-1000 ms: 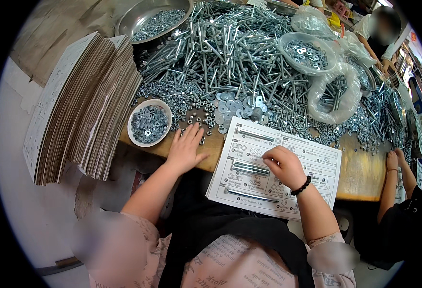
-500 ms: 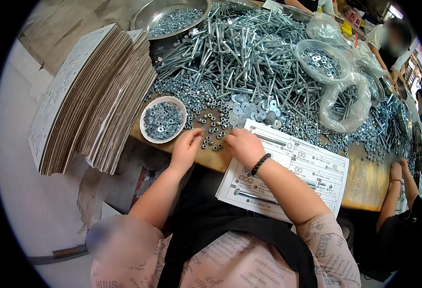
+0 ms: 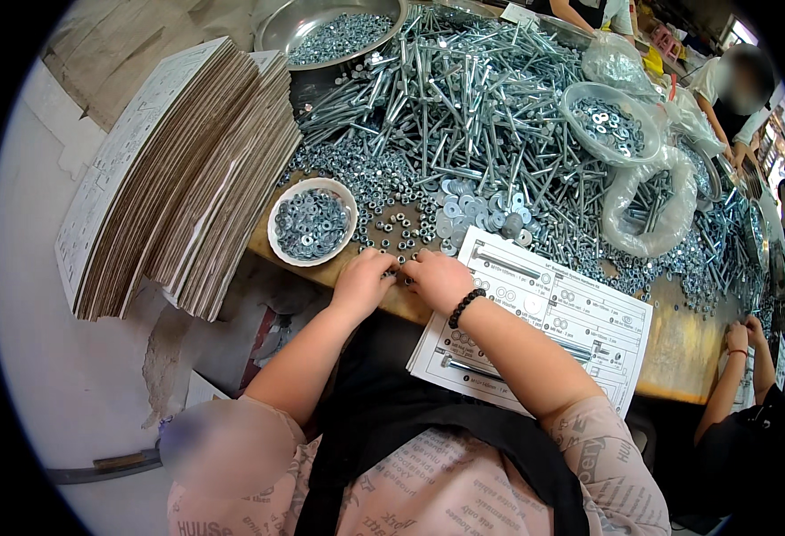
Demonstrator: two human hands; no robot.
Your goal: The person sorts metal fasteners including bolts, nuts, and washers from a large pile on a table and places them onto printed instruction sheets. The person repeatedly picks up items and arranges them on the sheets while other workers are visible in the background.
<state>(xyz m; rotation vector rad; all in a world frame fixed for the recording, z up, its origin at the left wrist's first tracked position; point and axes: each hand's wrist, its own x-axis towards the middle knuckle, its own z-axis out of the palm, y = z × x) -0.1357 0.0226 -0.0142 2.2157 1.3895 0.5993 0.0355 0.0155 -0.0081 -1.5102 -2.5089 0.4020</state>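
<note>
R forearm (image 3: 528, 364) hides pt of sheet (image 3: 608, 338), 4 o'clock. L hand (image 3: 363, 282) & R hand (image 3: 440, 282) nearly meet, fingers curled; can't tell if gripping, tips unclear. Nuts (image 3: 405, 244) just beyond, 12 o'clock. Steel bowl (image 3: 275, 34), 11 o'clock, top cut off.

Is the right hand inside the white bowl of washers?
No, the right hand is at the loose nuts, outside that bowl.

We look down and forward from the wearer's head, through a wide fisheye, at the workbench (image 3: 674, 348) close in front.
</note>
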